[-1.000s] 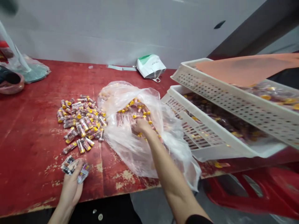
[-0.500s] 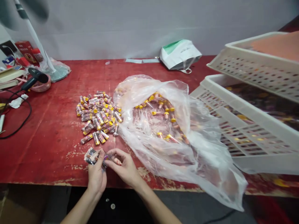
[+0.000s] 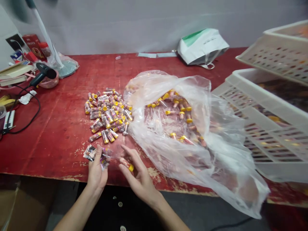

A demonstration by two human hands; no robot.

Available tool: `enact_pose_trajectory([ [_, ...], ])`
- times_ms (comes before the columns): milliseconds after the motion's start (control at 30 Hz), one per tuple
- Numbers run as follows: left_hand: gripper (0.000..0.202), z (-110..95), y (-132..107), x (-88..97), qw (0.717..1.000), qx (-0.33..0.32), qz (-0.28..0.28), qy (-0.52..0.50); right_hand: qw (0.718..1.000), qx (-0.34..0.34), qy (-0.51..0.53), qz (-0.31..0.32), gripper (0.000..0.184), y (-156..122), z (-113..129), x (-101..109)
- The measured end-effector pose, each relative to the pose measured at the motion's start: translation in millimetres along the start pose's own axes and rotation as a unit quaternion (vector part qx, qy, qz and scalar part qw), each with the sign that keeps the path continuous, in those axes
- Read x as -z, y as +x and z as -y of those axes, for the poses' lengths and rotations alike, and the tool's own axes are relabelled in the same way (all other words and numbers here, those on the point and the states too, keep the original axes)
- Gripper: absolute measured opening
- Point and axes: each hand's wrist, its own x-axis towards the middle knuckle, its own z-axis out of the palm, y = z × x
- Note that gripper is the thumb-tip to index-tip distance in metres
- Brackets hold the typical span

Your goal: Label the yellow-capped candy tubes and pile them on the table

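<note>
Currently the left hand [image 3: 96, 171] is curled around a bunch of printed wrappers [image 3: 92, 153]. The right hand [image 3: 141, 181] is open, fingers spread, with one yellow-capped tube [image 3: 127, 164] seemingly against the fingers; blur makes contact hard to confirm. A loose tube pile [image 3: 107, 112] sits on the red desk [image 3: 50, 141], just beside a clear plastic bag [image 3: 231, 160] holding more tubes [image 3: 178, 112]. Pile looks like the smaller lot; most remain bagged. Perforated white crates [image 3: 271, 128] stand stacked at right.
</note>
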Motion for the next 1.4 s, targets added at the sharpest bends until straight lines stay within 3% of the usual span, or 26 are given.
enact_pose_trajectory([
  [167, 0.037, 0.5, -3.6, 1.2, 0.999, 0.035, 0.035, -0.006, 0.995, 0.087, -0.038, -0.036, 0.032, -9.7, -3.3, 6.3],
  [233, 0.037, 1.6, -6.4, 0.4, 0.997, 0.047, 0.057, 0.008, 0.995, 0.093, -0.024, -0.041, 0.026, -11.4, -3.1, 8.5],
  [433, 0.036, 6.7, -15.1, 0.9, 0.994, 0.024, 0.097, 0.043, 0.985, -0.096, 0.139, -0.033, 0.027, -3.3, -6.0, 9.8],
  [600, 0.032, 12.8, -14.1, 4.9, 0.996, 0.009, 0.085, 0.025, 0.982, -0.108, 0.130, -0.084, 0.017, 11.3, -15.8, -4.8],
  [767, 0.023, 12.7, -9.4, 3.4, 0.999, 0.032, 0.022, -0.011, 0.941, -0.184, 0.277, -0.061, 0.028, -0.3, -16.9, -7.4],
  [867, 0.013, 7.7, -10.0, -0.4, 0.997, 0.070, 0.013, -0.023, 0.960, -0.150, 0.224, -0.072, 0.023, -11.7, -10.7, -0.2],
  [1000, 0.007, 3.9, -13.4, -3.7, 0.994, 0.102, 0.015, -0.031, 0.981, -0.054, 0.125, -0.139, 0.018, -17.2, -6.7, 8.4],
  [1133, 0.009, 7.1, -13.4, -1.9, 0.994, 0.107, 0.029, -0.010, 0.991, 0.026, 0.082, -0.106, 0.022, -17.0, -10.0, 12.3],
  [1267, 0.022, 12.7, -10.8, 2.0, 0.996, 0.080, 0.045, 0.008, 0.994, 0.075, -0.008, -0.079, 0.031, -19.4, -10.6, 13.2],
  [1400, 0.036, 15.6, -12.6, 5.0, 0.996, 0.022, 0.069, 0.059, 0.985, 0.095, -0.107, -0.098, 0.040, -24.2, -3.7, 15.8],
])
